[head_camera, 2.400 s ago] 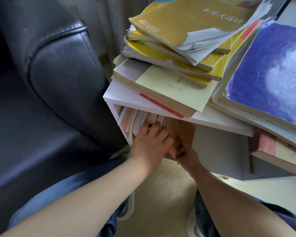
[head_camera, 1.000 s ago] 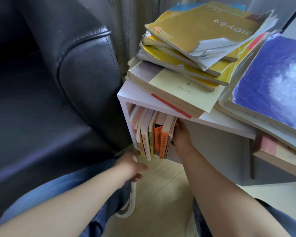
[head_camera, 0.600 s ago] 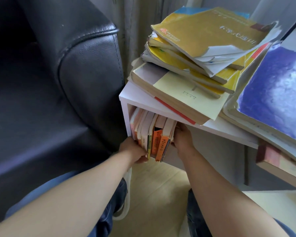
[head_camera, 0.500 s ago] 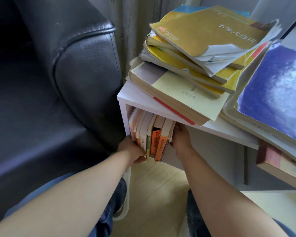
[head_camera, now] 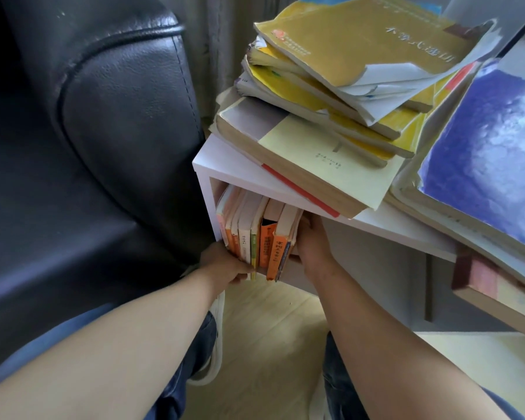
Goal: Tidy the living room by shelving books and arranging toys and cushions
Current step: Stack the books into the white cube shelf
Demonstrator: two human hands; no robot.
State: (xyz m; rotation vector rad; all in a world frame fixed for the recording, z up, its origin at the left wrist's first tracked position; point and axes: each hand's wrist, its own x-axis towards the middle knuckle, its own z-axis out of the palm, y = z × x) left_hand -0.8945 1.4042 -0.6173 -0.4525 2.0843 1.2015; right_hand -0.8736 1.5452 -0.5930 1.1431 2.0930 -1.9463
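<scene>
Bracing books (head_camera: 267, 237): your left hand (head_camera: 228, 265) grips their foot; right hand (head_camera: 311, 237) flanks them — fingers hidden
Stack (head_camera: 315, 140): overhangs the shelf (head_camera: 225, 159) — jolt it and it could slide

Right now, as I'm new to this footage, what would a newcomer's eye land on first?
A messy book pile lies askew on the white shelf, overhanging its front edge. In the cubby below, the left hand grips the lower ends of a row of books, and the right hand rests against the row's right side. A black sofa fills the left.
</scene>
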